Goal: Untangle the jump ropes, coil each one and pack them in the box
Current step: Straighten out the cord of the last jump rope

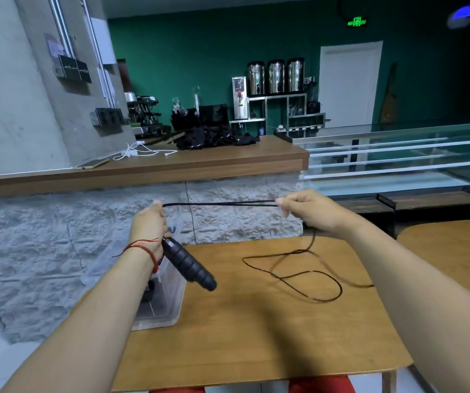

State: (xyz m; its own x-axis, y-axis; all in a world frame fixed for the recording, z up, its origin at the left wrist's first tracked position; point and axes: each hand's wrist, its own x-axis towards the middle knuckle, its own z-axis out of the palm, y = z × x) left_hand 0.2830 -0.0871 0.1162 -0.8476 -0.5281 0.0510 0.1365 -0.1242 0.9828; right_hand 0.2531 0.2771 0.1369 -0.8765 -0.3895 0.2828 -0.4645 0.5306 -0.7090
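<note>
Head view, one frame.

- Left hand [148, 222]: raised above the left edge of the desk [256, 336], fingers curled shut around the jump rope [219, 205]. The cord leaves the top of the fist. The black ribbed handle [188, 265] sticks out from under the heel of the hand, tilted down and to the right, its free end in the air over the desk, just beside the box [171, 307]. Red string bracelet [143, 248] on the wrist.
- Right hand [307, 211]: at about the same height, well apart from the left. Thumb and forefinger pinch the cord; the other fingers are loosely curled.
- Cord between the hands: pulled taut, nearly level, appears doubled, with two strands running close together.
- Rest of cord: drops from under the right hand to the desk and lies in loose, crossing loops on the right half of the top. One strand runs off under the right forearm. The second handle is not visible.
- Box: clear plastic, open, on the desk's left edge, below the left wrist and forearm. Dark item [150, 292] inside, partly hidden by the arm; cannot tell what it is.
</note>
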